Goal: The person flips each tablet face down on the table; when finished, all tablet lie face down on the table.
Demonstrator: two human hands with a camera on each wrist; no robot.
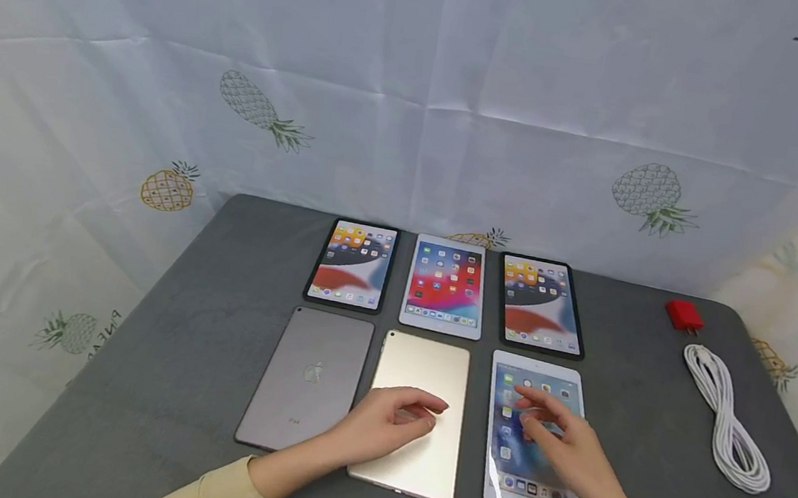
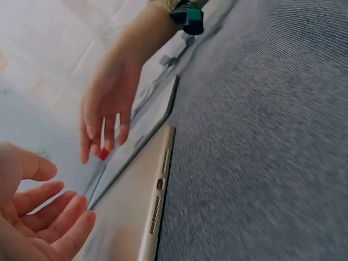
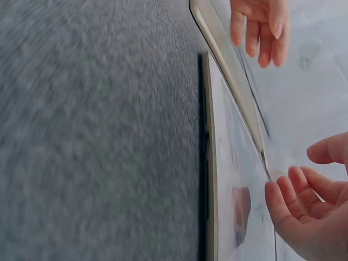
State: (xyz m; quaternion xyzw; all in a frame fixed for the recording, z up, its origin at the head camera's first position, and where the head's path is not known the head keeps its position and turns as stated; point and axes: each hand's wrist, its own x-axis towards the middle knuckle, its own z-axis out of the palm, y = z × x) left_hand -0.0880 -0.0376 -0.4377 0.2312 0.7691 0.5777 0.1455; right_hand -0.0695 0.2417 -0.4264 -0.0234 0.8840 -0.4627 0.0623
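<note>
Fingers of both hands relaxed, apart: left hand (image 1: 387, 424) over Apple-logo-less gold tablet (image 1: 418, 420), right hand (image 1: 562, 447) over lit tablet (image 1: 533, 439).

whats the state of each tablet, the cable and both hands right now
back row, three tablets: face up, screens lit
grey tablet: face down
gold tablet: face down
white tablet: face up, screen lit
white cable: coiled, unplugged
left hand: open, over gold tablet
right hand: open, over white tablet

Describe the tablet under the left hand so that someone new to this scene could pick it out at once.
On the grey table six tablets lie in two rows of three. The gold tablet is the middle one of the near row, with the left hand over it. It lies face down, the only gold back; its left neighbour's back is grey.
</note>
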